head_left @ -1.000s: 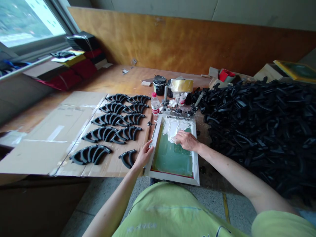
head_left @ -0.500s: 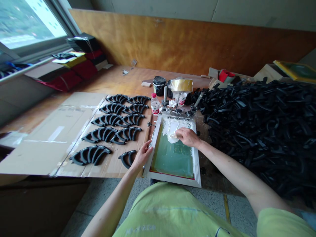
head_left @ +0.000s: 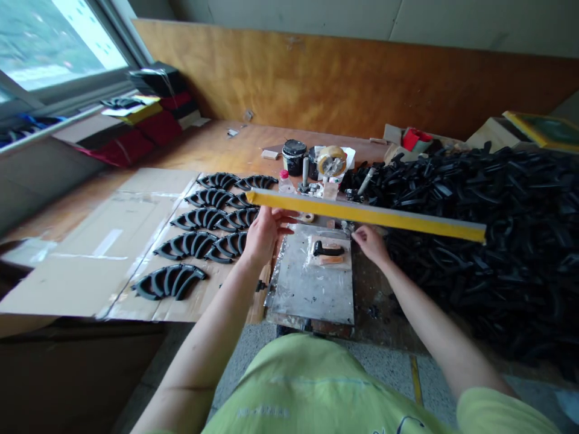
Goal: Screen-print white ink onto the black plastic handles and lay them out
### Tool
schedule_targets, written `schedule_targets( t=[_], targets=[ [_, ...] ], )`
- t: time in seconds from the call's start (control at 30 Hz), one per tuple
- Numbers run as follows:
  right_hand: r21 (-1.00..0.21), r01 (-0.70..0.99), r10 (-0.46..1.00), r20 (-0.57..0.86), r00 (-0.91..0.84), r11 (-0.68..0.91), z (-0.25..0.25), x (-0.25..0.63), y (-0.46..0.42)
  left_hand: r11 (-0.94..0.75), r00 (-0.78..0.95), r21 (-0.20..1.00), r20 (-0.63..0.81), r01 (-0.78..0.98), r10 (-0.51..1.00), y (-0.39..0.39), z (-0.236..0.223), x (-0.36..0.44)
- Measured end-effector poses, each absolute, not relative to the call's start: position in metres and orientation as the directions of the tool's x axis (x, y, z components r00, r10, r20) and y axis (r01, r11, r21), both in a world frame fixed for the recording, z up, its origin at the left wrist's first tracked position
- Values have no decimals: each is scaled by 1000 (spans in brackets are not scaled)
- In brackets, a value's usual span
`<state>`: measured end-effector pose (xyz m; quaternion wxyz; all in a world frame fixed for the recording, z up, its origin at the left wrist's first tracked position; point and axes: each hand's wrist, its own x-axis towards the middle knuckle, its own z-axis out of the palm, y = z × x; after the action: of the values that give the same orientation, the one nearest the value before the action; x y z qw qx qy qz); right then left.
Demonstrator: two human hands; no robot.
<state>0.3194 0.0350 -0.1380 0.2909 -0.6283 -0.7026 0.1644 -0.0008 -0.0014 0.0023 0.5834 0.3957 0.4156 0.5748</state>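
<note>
A screen-printing frame (head_left: 366, 212) is tilted up and seen edge-on as a long yellow and grey bar. My left hand (head_left: 265, 236) is just beneath its left end, fingers stretched and apart; the frame's lower edge hides part of it. To the right, my right hand (head_left: 371, 244) has its fingers curled near the far right corner of the metal base plate (head_left: 312, 292); what they hold, if anything, is hidden. On the plate, a black curved plastic handle (head_left: 329, 249) lies in a pale orange holder (head_left: 332, 260).
Fanned rows of black handles (head_left: 172, 282) lie on cardboard (head_left: 81, 259) at left. A large heap of black handles (head_left: 465, 259) fills the right. Behind stand a black tub (head_left: 294, 158), a red-capped bottle (head_left: 284, 176) and a tape roll (head_left: 332, 161).
The screen frame has swung up off the base plate, uncovering the handle in its holder. My left hand moved forward; my right hand moved right, and the pale tool it held no longer shows.
</note>
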Motion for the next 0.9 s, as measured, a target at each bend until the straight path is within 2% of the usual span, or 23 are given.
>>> schedule_targets(
  t=[0.1, 0.2, 0.3, 0.37, 0.43, 0.5, 0.57, 0.63, 0.67, 0.73, 0.8, 0.83, 0.9],
  targets=[
    [-515, 806, 956, 153, -249, 292, -153, 287, 7, 105, 14, 912, -109, -396, 994, -3, -15, 10],
    [-435, 832, 938, 200, -285, 345, -144, 251, -15, 397, 154, 844, -366, -359, 918, -33, -54, 25],
    [-385, 807, 887, 304, -347, 448, -130, 210, -45, 647, 248, 705, -598, -291, 762, -73, -94, 36],
    [-352, 702, 785, 313, -535, 619, -126, 191, -64, 678, 216, 669, -644, -305, 734, -91, -114, 29],
    [-355, 650, 739, 262, -621, 672, -125, 193, -73, 661, 125, 687, -659, -301, 742, -103, -132, 4],
    [-354, 784, 860, 177, -479, 510, -126, 225, -69, 647, -46, 722, -675, -243, 736, -112, -152, -40],
    [-295, 941, 984, 114, -138, 166, -127, 282, -55, 694, -299, 705, -699, -142, 649, -122, -174, -94],
    [-237, 967, 987, 106, 123, -95, -131, 344, -38, 771, -440, 636, -701, -30, 561, -134, -197, -142],
    [-156, 936, 944, 48, 327, -316, -134, 372, -30, 823, -499, 567, -703, 37, 507, -139, -208, -160],
    [-69, 824, 826, -113, 553, -562, -143, 412, -19, 860, -521, 472, -693, 194, 498, -147, -224, -181],
    [-38, 754, 738, -241, 630, -656, -151, 429, -13, 837, -469, 434, -693, 334, 547, -147, -231, -186],
    [-51, 745, 730, -260, 632, -665, -154, 431, -11, 818, -433, 426, -699, 387, 569, -144, -232, -185],
    [-134, 770, 778, -197, 596, -624, -157, 421, -9, 796, -387, 374, -724, 476, 571, -135, -226, -183]
  ],
)
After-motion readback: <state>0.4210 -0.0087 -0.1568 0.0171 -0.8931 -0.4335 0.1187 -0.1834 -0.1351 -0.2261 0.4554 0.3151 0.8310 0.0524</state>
